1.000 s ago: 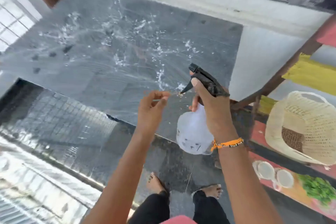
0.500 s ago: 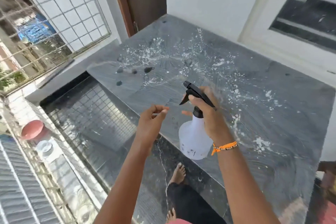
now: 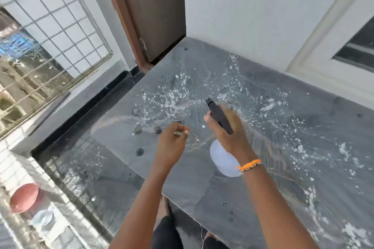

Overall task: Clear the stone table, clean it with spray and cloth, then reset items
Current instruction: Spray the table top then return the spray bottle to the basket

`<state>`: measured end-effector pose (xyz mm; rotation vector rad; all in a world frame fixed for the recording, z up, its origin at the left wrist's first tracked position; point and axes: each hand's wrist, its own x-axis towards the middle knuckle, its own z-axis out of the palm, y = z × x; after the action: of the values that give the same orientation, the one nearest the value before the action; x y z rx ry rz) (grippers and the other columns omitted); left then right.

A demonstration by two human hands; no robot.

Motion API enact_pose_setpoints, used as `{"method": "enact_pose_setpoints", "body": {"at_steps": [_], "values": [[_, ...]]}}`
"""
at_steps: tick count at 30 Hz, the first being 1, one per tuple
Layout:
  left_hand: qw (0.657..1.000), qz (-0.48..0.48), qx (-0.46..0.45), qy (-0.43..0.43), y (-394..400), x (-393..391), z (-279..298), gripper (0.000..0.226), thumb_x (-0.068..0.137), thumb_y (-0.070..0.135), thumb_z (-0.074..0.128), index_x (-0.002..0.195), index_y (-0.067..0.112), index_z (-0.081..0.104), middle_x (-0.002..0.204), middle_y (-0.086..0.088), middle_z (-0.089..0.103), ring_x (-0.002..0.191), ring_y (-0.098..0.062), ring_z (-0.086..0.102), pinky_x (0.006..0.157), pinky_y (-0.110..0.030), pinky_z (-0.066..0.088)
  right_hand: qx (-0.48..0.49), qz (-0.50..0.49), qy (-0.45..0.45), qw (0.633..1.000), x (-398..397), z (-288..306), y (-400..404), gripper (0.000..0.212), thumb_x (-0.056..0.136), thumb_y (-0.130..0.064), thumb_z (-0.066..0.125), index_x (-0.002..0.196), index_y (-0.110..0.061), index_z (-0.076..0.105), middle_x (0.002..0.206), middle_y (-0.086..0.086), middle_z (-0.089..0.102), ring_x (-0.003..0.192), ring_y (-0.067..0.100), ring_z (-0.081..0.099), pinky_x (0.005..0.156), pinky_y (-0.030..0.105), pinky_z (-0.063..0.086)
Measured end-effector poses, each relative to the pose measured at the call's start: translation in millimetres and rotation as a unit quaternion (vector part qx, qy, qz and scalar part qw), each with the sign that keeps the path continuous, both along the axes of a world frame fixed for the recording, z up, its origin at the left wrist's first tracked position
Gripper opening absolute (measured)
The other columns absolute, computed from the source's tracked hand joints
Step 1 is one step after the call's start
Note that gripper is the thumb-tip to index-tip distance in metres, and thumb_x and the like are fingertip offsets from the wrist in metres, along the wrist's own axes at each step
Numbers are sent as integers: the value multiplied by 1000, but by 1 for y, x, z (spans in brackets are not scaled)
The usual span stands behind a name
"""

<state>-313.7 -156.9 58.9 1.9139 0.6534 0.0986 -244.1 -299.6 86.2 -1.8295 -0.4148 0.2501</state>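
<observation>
Pinching together, the left hand [image 3: 172, 141] is hovering over the worktop [image 3: 263, 198] with its thumb and forefinger closed on something small and pale; what it is cannot be told from this view. To its right, the right hand [image 3: 228, 133] is wrapping its grip around the neck of the spray bottle [image 3: 222, 159], fingers clenched just under the black trigger head [image 3: 219, 116], which is pointing away toward the wall [image 3: 253, 6]. An orange band [image 3: 249, 164] is sitting on that wrist. The bottle's white body is hanging below the hand, above the grey stone near the front edge; whether it is touching the surface cannot be told.

Going across the scene from the left, a window grille [image 3: 50, 26] is showing beside a brown door [image 3: 153, 10], and a pink bowl [image 3: 24, 197] is lying low at the left edge, well apart from the worktop. White splashes and droplets [image 3: 172, 97] are spreading over the stone, thickest beyond the hands and trailing off to the right. A few dark round spots [image 3: 139, 151] are lying on the slab left of the left hand.
</observation>
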Motion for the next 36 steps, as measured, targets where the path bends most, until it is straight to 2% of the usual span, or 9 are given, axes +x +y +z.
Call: {"method": "enact_pose_setpoints", "body": {"at_steps": [4,8,11,16,21,25,28,32,36], "values": [[995,-77,54,39,53,49,-18,8,87,17,56,90,17,63,96,4,64,78,-11,59,68,-24,43,-76,-55,-15,995,44,-9,30,36,91,-30,58,67,-9,41,55,-2,34,50,15,33,55,28,26],[978,-176,79,75,99,94,-30,12,87,15,54,94,17,63,108,-2,60,92,-19,59,82,-31,46,-118,-124,61,983,78,-15,74,49,89,-42,55,60,-6,39,52,6,35,51,21,35,58,33,29],[971,-218,70,71,122,116,-36,10,86,12,55,88,19,62,104,-2,61,90,-20,60,77,-29,45,-128,-168,123,970,97,-28,102,48,89,-47,52,62,-7,48,60,16,42,57,22,41,62,34,33],[955,-274,73,84,140,138,-50,9,88,17,52,87,23,58,107,1,56,89,-18,57,75,-27,42,-80,-287,252,921,109,-45,130,56,85,-55,53,58,-7,49,58,16,49,57,25,47,64,36,43],[936,-341,63,57,129,150,-58,13,88,12,51,95,14,61,104,-2,58,84,-14,53,72,-23,38,116,-292,399,861,105,-39,110,42,91,-36,57,60,-9,65,58,6,64,57,21,62,57,35,57],[911,-404,70,42,105,157,-63,14,88,11,51,96,10,62,105,-8,59,85,-17,54,73,-24,41,172,-307,375,858,91,-34,75,40,94,-30,53,64,-6,65,62,9,67,64,20,67,59,36,58],[895,-440,66,38,83,157,-65,12,90,14,51,93,12,62,103,-3,58,82,-14,54,71,-22,40,145,-388,354,839,80,-32,48,34,94,-28,53,69,-6,60,58,7,63,60,19,62,53,32,55],[877,-475,69,29,54,147,-63,13,89,14,51,94,15,62,100,1,57,83,-11,53,70,-19,39,101,-467,373,795,62,-31,17,36,93,-32,55,66,-7,55,60,12,51,56,24,50,54,36,47],[856,-511,68,29,21,130,-60,16,89,12,48,97,11,62,105,-3,58,85,-15,54,73,-24,43,175,-406,392,806,37,-23,-18,27,95,-24,51,80,-4,60,70,13,64,70,23,64,56,35,55]]}}
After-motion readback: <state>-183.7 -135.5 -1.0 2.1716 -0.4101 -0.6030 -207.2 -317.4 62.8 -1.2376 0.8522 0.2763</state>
